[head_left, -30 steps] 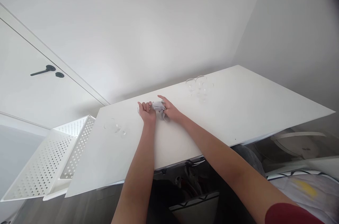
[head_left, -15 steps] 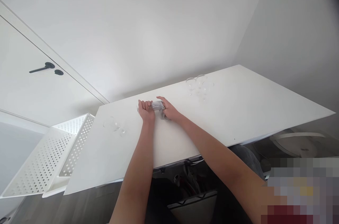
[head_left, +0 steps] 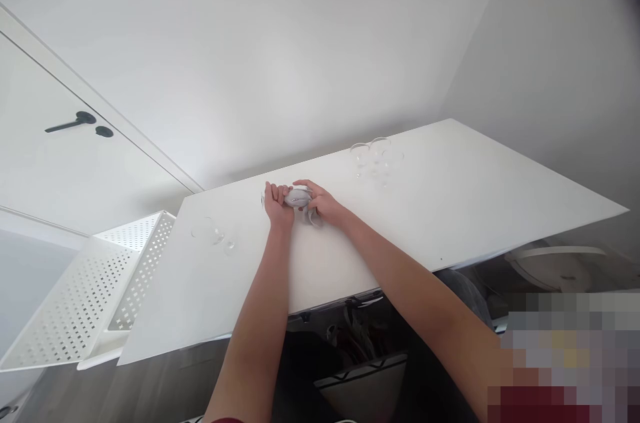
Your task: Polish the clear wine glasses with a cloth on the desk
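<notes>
Over the middle of the white table [head_left: 340, 276], a clear stemmed glass [head_left: 298, 197] is held sideways between my two hands. My left hand [head_left: 278, 204] is closed around its stem end, and the foot shows faintly past the fingers. At the bowl end, my right hand [head_left: 324, 204] presses a light grey cloth [head_left: 314, 217] against the glass. Part of the cloth hangs below the right fingers. How far it reaches into the bowl is hidden.
Several clear stemmed glasses [head_left: 376, 157] stand together near the back edge, right of my hands. Another clear glass [head_left: 218, 235] is on the left. White perforated shelving [head_left: 70, 306] adjoins the table's left end. A round white stool [head_left: 555, 266] is beyond the front edge.
Both hands have shifted slightly around the glass, and the grey cloth now hangs in a different fold. The view has moved a little; the other glasses stay in place.
</notes>
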`<state>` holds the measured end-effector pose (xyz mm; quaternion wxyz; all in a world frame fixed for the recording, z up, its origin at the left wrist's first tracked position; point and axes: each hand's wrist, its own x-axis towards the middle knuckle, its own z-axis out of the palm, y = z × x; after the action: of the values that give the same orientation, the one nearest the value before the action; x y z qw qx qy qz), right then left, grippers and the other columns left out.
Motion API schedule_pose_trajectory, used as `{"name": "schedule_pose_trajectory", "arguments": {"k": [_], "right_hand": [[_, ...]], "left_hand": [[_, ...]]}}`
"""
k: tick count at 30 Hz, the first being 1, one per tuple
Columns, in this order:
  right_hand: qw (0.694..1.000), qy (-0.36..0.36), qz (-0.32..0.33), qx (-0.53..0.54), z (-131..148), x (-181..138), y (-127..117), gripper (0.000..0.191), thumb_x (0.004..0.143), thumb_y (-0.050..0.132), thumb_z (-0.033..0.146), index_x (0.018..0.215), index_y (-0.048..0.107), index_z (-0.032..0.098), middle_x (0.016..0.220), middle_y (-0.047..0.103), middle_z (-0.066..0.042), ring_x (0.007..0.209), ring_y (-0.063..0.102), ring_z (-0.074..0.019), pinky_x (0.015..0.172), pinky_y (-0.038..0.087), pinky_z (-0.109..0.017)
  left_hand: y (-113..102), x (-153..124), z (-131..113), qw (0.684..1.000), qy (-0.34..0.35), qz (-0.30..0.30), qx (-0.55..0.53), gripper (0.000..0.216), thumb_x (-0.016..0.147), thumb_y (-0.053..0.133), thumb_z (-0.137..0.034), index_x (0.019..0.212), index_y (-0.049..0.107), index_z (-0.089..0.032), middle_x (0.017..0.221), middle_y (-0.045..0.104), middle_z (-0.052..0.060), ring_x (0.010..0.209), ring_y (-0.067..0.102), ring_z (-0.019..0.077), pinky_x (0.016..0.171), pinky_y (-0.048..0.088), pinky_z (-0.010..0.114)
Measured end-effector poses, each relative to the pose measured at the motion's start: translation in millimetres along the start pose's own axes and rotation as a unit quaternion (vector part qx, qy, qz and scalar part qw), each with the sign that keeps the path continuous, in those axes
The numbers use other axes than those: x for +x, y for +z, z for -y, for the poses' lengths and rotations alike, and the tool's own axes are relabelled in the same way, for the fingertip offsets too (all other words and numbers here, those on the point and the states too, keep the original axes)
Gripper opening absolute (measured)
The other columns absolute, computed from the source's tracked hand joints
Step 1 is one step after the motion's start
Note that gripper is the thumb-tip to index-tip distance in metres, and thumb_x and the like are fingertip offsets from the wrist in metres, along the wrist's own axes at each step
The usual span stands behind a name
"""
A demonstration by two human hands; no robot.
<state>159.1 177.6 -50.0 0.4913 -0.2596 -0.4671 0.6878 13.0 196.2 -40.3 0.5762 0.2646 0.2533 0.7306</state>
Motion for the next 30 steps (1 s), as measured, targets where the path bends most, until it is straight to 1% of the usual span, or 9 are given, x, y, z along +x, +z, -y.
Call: {"name": "schedule_pose_trajectory", "arguments": {"k": [3,5,11,14,16,19,21,24,30], "right_hand": [[0.998,-0.015,-0.052,0.03,2.1,1.2,-1.7,0.062,0.05,0.053,0.006,0.108,0.066,0.024,0.088,0.071,0.0,0.075,0.064,-0.0169,0.07,0.053,-0.03],[0.993,-0.033,-0.104,0.048,5.3,0.9,-2.6,0.063,0.051,0.053,0.008,0.111,0.064,0.026,0.081,0.069,0.002,0.07,0.062,-0.0164,0.067,0.052,-0.029],[0.994,-0.045,-0.099,0.023,13.4,-1.3,-1.7,0.045,0.067,0.071,0.022,0.112,0.067,0.026,0.092,0.072,0.0,0.082,0.064,-0.0162,0.073,0.05,-0.027],[0.984,-0.079,-0.152,0.049,14.4,0.6,-6.3,0.047,0.07,0.079,0.034,0.113,0.064,0.026,0.083,0.067,0.002,0.074,0.061,-0.0153,0.068,0.047,-0.027],[0.973,-0.108,-0.19,0.071,15.7,1.7,-11.8,0.046,0.069,0.08,0.036,0.11,0.062,0.027,0.082,0.066,0.002,0.072,0.06,-0.0152,0.066,0.047,-0.028],[0.958,-0.15,-0.228,0.084,20.1,0.8,-19.5,0.037,0.069,0.075,0.033,0.103,0.062,0.026,0.085,0.065,0.001,0.076,0.06,-0.0166,0.068,0.047,-0.029],[0.954,-0.172,-0.235,0.077,23.6,-1.3,-22.4,0.032,0.07,0.071,0.03,0.101,0.062,0.026,0.084,0.065,0.0,0.078,0.061,-0.0178,0.071,0.048,-0.031],[0.956,-0.186,-0.218,0.055,27.2,-4.3,-23.4,0.027,0.071,0.067,0.028,0.098,0.062,0.026,0.081,0.064,0.0,0.076,0.059,-0.0188,0.071,0.048,-0.033],[0.96,-0.186,-0.204,0.046,27.8,-5.4,-21.4,0.026,0.073,0.068,0.028,0.098,0.063,0.026,0.078,0.062,0.001,0.071,0.055,-0.0166,0.067,0.046,-0.03]], "left_hand": [[1.0,0.9,1.6,1.0,-0.013,0.0,-0.009,0.053,0.102,0.058,-0.043,0.06,0.034,-0.021,0.055,0.021,-0.006,0.062,0.048,0.0125,0.089,0.052,0.033],[2.2,1.0,2.8,1.0,-0.01,0.014,-0.008,0.049,0.104,0.055,-0.045,0.063,0.04,-0.021,0.058,0.027,-0.005,0.068,0.053,0.0134,0.096,0.051,0.035],[8.5,-5.0,3.6,0.993,-0.022,0.098,0.06,0.033,0.1,0.062,-0.041,0.075,0.058,-0.02,0.087,0.056,0.003,0.1,0.062,0.0163,0.096,0.049,0.03],[11.7,-8.3,3.2,0.985,-0.05,0.132,0.1,0.012,0.089,0.076,-0.026,0.087,0.065,-0.021,0.108,0.063,0.005,0.118,0.061,0.0181,0.099,0.048,0.029],[12.1,-8.5,3.7,0.98,-0.078,0.149,0.11,0.031,0.077,0.083,-0.012,0.1,0.067,-0.024,0.118,0.064,0.004,0.122,0.061,0.0186,0.101,0.049,0.032],[8.9,-5.4,3.8,0.974,-0.138,0.139,0.113,0.036,0.077,0.084,-0.016,0.108,0.067,-0.023,0.117,0.067,0.007,0.109,0.069,0.0186,0.095,0.053,0.034],[5.6,-2.6,2.3,0.956,-0.222,0.144,0.125,0.03,0.087,0.079,-0.04,0.104,0.068,-0.018,0.105,0.07,0.01,0.088,0.071,0.0179,0.08,0.056,0.033],[1.7,-1.4,-2.3,0.905,-0.344,0.204,0.146,0.06,0.09,0.062,-0.07,0.103,0.069,-0.012,0.089,0.068,0.011,0.06,0.063,0.0151,0.058,0.053,0.031],[1.4,-8.9,-11.6,0.868,-0.34,0.299,0.205,0.04,0.083,0.084,-0.037,0.112,0.065,-0.017,0.091,0.066,0.005,0.062,0.065,0.0118,0.067,0.057,0.029]]}}
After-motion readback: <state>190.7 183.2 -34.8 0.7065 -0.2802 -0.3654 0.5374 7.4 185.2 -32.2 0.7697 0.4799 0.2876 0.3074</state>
